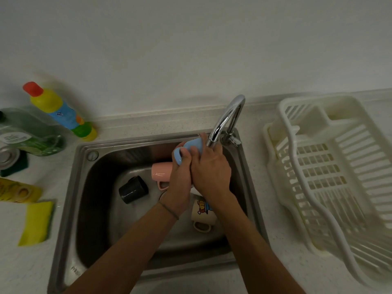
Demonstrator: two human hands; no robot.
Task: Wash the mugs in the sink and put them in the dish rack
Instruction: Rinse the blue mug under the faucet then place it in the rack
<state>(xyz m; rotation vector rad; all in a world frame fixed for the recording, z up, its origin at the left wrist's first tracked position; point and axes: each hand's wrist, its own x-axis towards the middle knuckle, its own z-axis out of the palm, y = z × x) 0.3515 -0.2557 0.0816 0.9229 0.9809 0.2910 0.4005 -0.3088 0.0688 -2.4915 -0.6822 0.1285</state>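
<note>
1. We hold the pale blue ceramic mug (pixel 187 150) beneath the chrome tap (pixel 227 119), apparently to rinse it; our left hand (pixel 180 177) and right hand (pixel 209 168) both wrap it.
2. Pink mug (pixel 161 169), black mug (pixel 133 189) and cartoon-printed cream mug (pixel 201 215) wait in the steel sink (pixel 70 187); the white plastic dish rack (pixel 331 166) stands right.

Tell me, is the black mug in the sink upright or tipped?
Tipped: the black mug lies on its side in the sink.

The hands (pixel 182 177) cover most of the blue mug (pixel 192 145). The right arm hides part of the cartoon mug (pixel 201 211). The rack (pixel 331 166) is cut off at the right edge.
</note>
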